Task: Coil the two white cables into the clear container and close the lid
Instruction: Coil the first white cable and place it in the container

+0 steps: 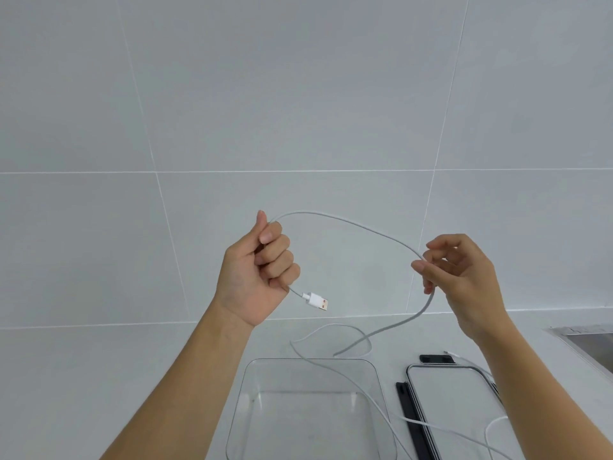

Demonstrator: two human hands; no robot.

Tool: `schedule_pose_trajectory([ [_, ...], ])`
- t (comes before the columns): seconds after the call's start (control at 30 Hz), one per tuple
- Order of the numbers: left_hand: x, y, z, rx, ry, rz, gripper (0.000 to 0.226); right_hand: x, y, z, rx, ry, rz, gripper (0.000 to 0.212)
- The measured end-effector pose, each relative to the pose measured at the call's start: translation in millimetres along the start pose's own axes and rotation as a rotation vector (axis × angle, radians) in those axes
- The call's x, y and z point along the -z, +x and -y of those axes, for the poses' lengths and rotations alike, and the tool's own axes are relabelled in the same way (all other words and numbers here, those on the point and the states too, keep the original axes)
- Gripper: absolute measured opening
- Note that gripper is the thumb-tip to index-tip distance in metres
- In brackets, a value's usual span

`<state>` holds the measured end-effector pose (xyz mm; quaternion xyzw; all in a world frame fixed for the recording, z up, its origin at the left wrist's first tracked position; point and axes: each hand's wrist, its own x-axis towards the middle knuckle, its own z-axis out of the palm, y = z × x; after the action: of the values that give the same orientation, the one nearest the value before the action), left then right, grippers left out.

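Observation:
My left hand (262,270) is raised above the counter with its fingers curled round a white cable (351,222). The cable's USB plug (316,301) hangs just below that fist. From the fist the cable arcs to the right to my right hand (461,280), which pinches it between thumb and fingertips. Below my right hand it drops to the counter and trails across the open clear container (247,386). A second white cable (491,426) lies partly under my right forearm, over the container's lid (454,393), which lies flat to the right of the container.
A white tiled wall (298,94) rises behind the white counter (99,376). The corner of a steel sink (590,340) shows at the right edge. The lid has black clips (406,410) along its left and far sides.

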<state>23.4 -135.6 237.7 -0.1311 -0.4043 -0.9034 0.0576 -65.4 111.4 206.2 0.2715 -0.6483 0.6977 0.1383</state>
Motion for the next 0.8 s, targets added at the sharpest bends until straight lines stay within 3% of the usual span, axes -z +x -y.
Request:
schedule_pose_trajectory([
  [0.13,1.5,-1.1,0.7,-0.017,-0.055,-0.009,0.041,3.9,-1.1,-7.8,-0.02,0.112,-0.03,0.039],
  [0.4,4.4,-3.4,-3.4,-0.068,-0.082,-0.01,0.036,18.1,-24.2,-39.6,-0.182,0.115,-0.001,0.028],
  [0.57,0.6,-5.4,2.0,-0.069,-0.075,0.035,0.033,16.0,-23.2,-39.5,-0.132,0.174,-0.075,0.032],
  [0.7,0.7,-1.7,5.6,-0.082,-0.06,0.054,0.033,4.2,-19.6,-31.1,-0.012,-0.183,-0.18,0.028],
  [0.8,4.8,0.9,6.7,-0.085,0.021,0.015,0.031,-12.2,-20.5,-22.3,0.177,-0.576,-0.058,0.017],
])
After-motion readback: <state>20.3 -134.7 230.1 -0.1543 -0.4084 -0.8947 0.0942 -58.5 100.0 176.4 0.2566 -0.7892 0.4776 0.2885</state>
